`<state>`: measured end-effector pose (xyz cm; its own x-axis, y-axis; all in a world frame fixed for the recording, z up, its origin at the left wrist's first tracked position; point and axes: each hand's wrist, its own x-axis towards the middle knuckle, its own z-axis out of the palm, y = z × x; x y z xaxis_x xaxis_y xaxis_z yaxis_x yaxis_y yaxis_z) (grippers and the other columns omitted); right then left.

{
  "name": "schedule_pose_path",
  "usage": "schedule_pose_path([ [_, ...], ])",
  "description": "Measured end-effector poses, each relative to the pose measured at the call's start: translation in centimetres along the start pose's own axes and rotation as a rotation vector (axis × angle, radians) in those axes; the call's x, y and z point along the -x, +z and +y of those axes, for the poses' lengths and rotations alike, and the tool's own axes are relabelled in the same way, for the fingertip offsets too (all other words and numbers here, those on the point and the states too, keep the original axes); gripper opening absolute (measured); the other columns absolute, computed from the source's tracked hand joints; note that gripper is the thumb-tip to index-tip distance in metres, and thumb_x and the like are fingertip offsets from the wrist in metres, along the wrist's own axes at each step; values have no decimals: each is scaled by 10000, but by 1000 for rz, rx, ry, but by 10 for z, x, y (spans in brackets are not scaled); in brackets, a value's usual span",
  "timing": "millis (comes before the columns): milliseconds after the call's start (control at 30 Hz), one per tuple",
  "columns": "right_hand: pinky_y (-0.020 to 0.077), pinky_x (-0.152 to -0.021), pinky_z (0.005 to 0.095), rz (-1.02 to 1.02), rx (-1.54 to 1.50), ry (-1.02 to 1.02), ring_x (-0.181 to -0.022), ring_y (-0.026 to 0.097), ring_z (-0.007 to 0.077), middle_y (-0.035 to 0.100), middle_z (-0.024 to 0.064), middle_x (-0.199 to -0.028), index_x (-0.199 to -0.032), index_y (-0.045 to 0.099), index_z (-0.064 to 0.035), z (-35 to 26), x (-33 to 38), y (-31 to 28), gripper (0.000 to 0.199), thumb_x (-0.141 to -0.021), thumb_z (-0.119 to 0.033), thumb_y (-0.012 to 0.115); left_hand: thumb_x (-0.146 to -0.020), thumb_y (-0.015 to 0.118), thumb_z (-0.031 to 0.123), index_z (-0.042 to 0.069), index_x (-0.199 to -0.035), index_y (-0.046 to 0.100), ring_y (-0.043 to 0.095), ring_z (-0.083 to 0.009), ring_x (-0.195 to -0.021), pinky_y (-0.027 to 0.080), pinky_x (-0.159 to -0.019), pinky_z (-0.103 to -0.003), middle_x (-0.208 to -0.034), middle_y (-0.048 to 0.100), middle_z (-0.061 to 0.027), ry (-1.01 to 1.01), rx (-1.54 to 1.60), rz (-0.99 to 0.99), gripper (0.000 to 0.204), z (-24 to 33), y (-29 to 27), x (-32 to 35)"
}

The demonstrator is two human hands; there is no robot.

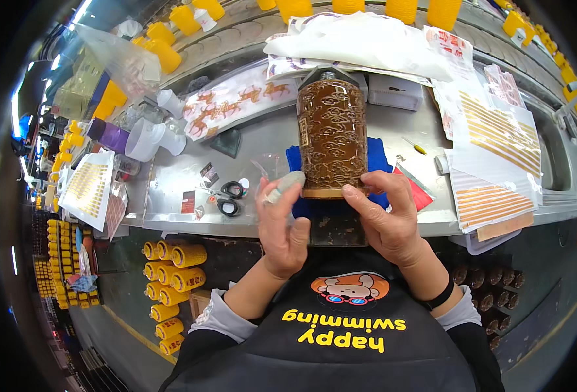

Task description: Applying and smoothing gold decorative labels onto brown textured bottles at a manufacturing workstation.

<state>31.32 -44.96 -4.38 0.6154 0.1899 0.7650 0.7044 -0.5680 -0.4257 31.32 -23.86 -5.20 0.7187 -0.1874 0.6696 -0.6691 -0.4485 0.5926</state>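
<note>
A glossy brown bottle (333, 134) with raised cloud-like relief lies with its base toward me and its neck away. A gold-coloured band (331, 193) runs along its base edge. Beneath it is a folded blue cloth (378, 157). My right hand (391, 215) has thumb and a fingertip pressed on the base edge at the right. Beside the lower left edge is my left hand (280, 225), fingers and thumb apart, with pale covers on fingertips; whether it touches the bottle I cannot tell.
Black-handled scissors (229, 197) lie left of my left hand. Sheets of gold strips (497, 144) spread at right, near a yellow-handled tool (416, 147) and red packet (416, 191). A decal sheet (236, 98) lies far left. Yellow bottles (177, 277) stand below the metal table (170, 176).
</note>
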Motion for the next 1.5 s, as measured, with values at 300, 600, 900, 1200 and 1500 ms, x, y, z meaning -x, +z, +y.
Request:
schedule_pose_path([
  [300,498,-735,343,12,-9,-10,-884,569,260,564,110,-1080,-1150,704,-109,1,-1,0,497,-675,37,705,-898,632,173,70,-1212,670,524,-327,-1218,134,-1156,-630,-1086,690,-119,262,-320,-76,333,3,-1,2],
  [600,494,-803,391,43,-77,208,-937,579,328,583,180,-1091,-1275,560,24,9,9,-16,509,-787,24,705,-812,678,126,180,-1147,709,535,-241,-1193,121,-1177,-612,-855,675,16,504,-424,-134,340,-1,-3,-19],
  [900,444,-871,440,-262,276,378,-1000,536,354,568,179,-1136,-1215,591,-3,12,15,-33,470,-774,-102,723,-806,645,163,216,-1086,714,536,-211,-1191,134,-1179,-618,-942,700,41,700,-379,-187,293,3,10,-46],
  [1200,442,-938,447,-519,337,396,-1066,520,368,572,188,-1192,-1255,565,2,14,9,-42,539,-758,-119,735,-782,674,103,168,-1088,702,529,-200,-1182,123,-1199,-567,-874,677,37,491,-268,-108,314,-1,-3,-35],
  [1500,462,-794,409,-580,547,261,-928,558,326,591,156,-1049,-1200,563,-4,16,5,-36,419,-784,-51,589,-823,613,141,170,-1081,685,536,-189,-1189,133,-1195,-573,-813,645,67,652,-260,-147,270,5,12,-50],
])
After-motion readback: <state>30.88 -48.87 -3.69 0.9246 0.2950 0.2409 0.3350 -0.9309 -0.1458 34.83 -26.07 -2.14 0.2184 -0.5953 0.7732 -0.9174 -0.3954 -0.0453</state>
